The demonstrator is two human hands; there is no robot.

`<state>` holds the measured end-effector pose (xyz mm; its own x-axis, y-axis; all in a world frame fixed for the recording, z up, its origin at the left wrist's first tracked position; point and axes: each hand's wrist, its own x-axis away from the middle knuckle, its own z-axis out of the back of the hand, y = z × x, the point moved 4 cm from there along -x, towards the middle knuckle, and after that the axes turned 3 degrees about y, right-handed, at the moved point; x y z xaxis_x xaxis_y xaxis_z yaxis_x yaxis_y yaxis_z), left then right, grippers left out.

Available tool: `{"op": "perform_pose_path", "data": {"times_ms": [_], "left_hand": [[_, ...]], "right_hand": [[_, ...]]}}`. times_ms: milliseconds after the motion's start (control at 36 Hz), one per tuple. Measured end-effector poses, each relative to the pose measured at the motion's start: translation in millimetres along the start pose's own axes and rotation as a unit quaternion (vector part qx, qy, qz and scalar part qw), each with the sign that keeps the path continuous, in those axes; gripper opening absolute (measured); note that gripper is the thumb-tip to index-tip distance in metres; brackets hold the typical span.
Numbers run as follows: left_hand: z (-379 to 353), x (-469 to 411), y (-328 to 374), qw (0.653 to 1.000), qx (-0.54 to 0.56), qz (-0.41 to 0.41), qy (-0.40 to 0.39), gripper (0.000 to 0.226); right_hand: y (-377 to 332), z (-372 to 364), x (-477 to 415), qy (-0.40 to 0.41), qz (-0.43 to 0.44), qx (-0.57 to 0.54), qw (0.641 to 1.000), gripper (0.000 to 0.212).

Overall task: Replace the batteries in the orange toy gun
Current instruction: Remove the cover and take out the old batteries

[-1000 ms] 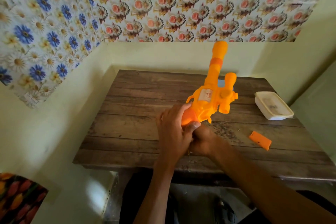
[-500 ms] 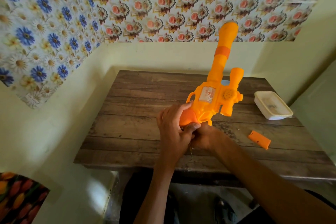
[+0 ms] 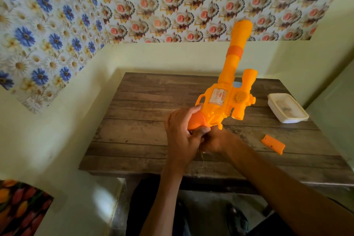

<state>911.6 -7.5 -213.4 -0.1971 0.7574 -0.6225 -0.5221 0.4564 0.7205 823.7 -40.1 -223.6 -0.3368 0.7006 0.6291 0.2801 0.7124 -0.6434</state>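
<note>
- Orange toy gun [image 3: 226, 99] is held up off the bench [image 3: 134, 120], barrel pointing up and away toward the wall, butt end down in the hands.
- Left grip [image 3: 182, 134]: fingers and thumb wrapped round the gun's handle, carrying its weight.
- Right grip [image 3: 217, 142]: tucked under the handle, mostly behind the left. Cannot tell whether it pinches anything or only presses.
- Orange cover piece [image 3: 273, 143] lies loose on the bench to the right, well apart from the gun. Judged: the battery bay is open and work is at the handle's underside.
- No batteries visible. White container [image 3: 287, 110] sits further back on the right, contents too blurred to read.
- Risk: the gun is long and top-heavy, held only at the handle. A hard push from below could twist it out of the left grip.
- Risk: the bay faces down and away from the eye. A cell could drop to the lap or floor, or go in with the poles reversed.
- Risk: thin yellowish strand [image 3: 201, 156] hangs below the hands, identity unclear. If it is a wire, tugging may break it.
- Risk: an elbow sweep could knock the cover piece off the bench edge.
</note>
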Motion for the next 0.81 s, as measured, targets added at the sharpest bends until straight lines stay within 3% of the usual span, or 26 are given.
{"op": "perform_pose_path", "data": {"times_ms": [111,222,361,472,611,667,722,806], "left_hand": [[0,1,-2,1.0,-0.012,-0.003,-0.004,0.048],[-1,1,-3,1.0,-0.007,0.007,0.008,0.047],[-2,-2,-19,0.993,0.062,0.103,0.011,0.046],[-2,-7,-26,0.945,0.233,0.228,0.04,0.03],[0,-9,-39,0.881,0.329,0.327,0.089,0.015],[2,-6,-46,0.856,0.365,0.355,0.088,0.014],[4,-3,-52,0.837,0.396,0.369,0.086,0.033],[9,-3,-54,0.805,0.44,0.38,0.118,0.057]], "right_hand": [[1,0,-1,-0.015,-0.001,0.018,1.0,0.061],[1,1,-3,-0.028,0.006,0.018,0.999,0.06],[2,2,-17,-0.037,0.025,0.043,0.998,0.027],[4,2,-20,-0.047,0.042,0.066,0.996,0.018],[8,2,-23,-0.001,0.095,0.118,0.988,0.016],[8,0,-18,0.017,0.143,0.171,0.975,0.017],[8,-1,-15,0.039,0.204,0.258,0.943,0.02],[4,1,-15,0.09,0.286,0.41,0.861,0.012]]}}
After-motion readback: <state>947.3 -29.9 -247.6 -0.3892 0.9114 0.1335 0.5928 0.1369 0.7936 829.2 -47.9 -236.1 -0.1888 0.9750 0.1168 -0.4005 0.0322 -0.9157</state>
